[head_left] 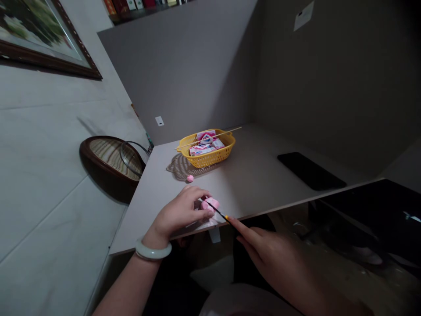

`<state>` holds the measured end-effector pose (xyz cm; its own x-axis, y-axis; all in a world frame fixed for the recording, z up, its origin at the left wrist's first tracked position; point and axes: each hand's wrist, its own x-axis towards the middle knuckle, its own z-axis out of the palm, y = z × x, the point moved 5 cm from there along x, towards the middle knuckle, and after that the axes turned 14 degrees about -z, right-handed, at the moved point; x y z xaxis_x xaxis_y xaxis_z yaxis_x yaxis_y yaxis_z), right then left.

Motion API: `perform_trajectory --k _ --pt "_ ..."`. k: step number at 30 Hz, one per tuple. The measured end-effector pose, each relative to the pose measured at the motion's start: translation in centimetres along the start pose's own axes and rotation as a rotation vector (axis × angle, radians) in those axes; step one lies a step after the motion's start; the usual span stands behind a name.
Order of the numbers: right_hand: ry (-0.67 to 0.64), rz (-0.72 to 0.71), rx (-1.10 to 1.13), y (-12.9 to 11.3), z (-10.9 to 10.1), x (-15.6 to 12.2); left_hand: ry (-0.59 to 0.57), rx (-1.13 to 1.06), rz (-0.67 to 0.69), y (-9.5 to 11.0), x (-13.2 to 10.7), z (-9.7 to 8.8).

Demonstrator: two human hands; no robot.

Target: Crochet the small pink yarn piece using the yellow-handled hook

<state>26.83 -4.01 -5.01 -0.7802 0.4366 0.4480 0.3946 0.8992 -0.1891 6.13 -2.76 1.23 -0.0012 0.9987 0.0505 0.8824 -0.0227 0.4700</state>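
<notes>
My left hand [181, 213], with a pale bangle on the wrist, rests near the front edge of the beige table [256, 175], its fingers closed on a small pink lump [211, 203]. My right hand [263, 252] is below the table edge, holding a thin dark tool with a yellow grip [219, 212] whose tip touches the pink lump. A small pink ball [190, 178] lies on the table just beyond my left hand.
A yellow basket [210, 153] with pink-and-white packets and a long thin stick across its rim stands further back. A black phone [311, 170] lies flat at the right. A round brown woven tray [110, 162] leans at the table's left. Grey partition walls enclose the back and right.
</notes>
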Motion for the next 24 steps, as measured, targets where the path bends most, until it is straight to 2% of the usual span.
perform_trajectory --k 5,11,15,19,24 --pt "-0.046 -0.007 -0.008 0.2 1.1 0.8 0.010 -0.022 -0.031 -0.5 0.0 0.3" --pt "-0.042 -0.070 0.033 0.7 0.1 0.7 0.100 -0.182 -0.181 -1.7 -0.9 1.9" --pt "-0.090 -0.059 -0.009 0.4 0.1 1.3 0.177 -0.207 -0.187 -1.8 -1.4 2.3" --pt "-0.078 -0.079 -0.029 -0.1 0.5 2.2 0.216 -0.203 -0.169 -1.8 -1.5 2.1" --pt "-0.046 -0.116 -0.034 0.2 0.3 1.0 0.276 -0.217 -0.175 -2.1 -2.1 2.2"
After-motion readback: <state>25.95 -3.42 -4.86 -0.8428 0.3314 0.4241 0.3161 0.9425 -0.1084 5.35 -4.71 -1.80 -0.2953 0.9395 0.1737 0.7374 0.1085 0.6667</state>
